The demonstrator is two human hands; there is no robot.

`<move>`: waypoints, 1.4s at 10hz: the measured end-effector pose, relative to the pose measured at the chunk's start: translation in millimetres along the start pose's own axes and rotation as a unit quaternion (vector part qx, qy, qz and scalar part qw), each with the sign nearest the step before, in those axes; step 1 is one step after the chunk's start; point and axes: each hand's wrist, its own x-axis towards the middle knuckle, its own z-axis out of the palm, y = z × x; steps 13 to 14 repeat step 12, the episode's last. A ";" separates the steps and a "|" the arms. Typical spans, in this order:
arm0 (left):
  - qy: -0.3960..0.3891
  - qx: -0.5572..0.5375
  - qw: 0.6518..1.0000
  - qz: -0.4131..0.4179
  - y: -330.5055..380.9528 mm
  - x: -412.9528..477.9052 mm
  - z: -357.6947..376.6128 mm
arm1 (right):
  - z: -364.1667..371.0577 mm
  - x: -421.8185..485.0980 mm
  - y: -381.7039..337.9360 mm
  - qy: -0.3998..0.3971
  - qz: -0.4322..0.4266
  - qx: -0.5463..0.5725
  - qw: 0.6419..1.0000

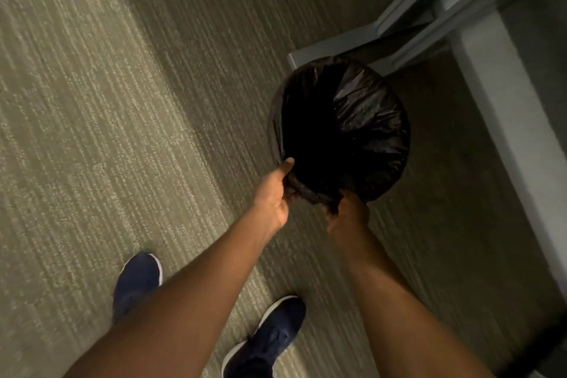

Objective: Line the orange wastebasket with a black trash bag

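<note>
Hands meet at the near edge of the black trash bag (365, 120), which already drapes over a round container standing upright on the carpet (122, 101), ahead of the person and slightly to the right, beside a grey furniture leg (408, 31). No orange shows; the wastebasket itself is wholly hidden under the plastic. The left hand (273, 193) pinches the bag's rim with thumb on top, and the right hand (346, 212) clamps a gathered, twisted bunch of slack just beside it; both hands touch the bag and sit close together. The film is thin, glossy and crinkled, catching light on the far inner wall, while the mouth gapes dark and circular. Cinching this slack looks like the remaining step. Navy shoes (138, 279) stand behind.
</note>
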 end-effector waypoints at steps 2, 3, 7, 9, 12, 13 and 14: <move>-0.046 0.062 0.996 0.036 -27.1 47.1 24.3 | -15.9 60.2 -18.2 0.001 -0.016 0.002 1.000; -0.112 0.137 0.978 0.106 -37.0 67.0 35.5 | -24.6 86.1 -28.3 0.016 -0.031 -0.028 0.999; -0.149 0.290 0.929 0.174 -55.1 106.0 79.6 | -36.7 142.0 -66.2 0.021 -0.053 -0.082 0.995; -0.114 0.329 0.918 0.187 -57.3 104.0 91.7 | -47.3 142.6 -77.3 -0.053 -0.030 -0.152 0.986; -0.059 0.378 0.902 0.201 -51.8 69.0 46.6 | -60.6 100.0 -57.6 -0.035 -0.026 -0.167 0.985; -0.059 0.378 0.902 0.201 -51.8 69.0 46.6 | -60.6 100.0 -57.6 -0.035 -0.026 -0.167 0.985; -0.059 0.378 0.902 0.201 -51.8 69.0 46.6 | -60.6 100.0 -57.6 -0.035 -0.026 -0.167 0.985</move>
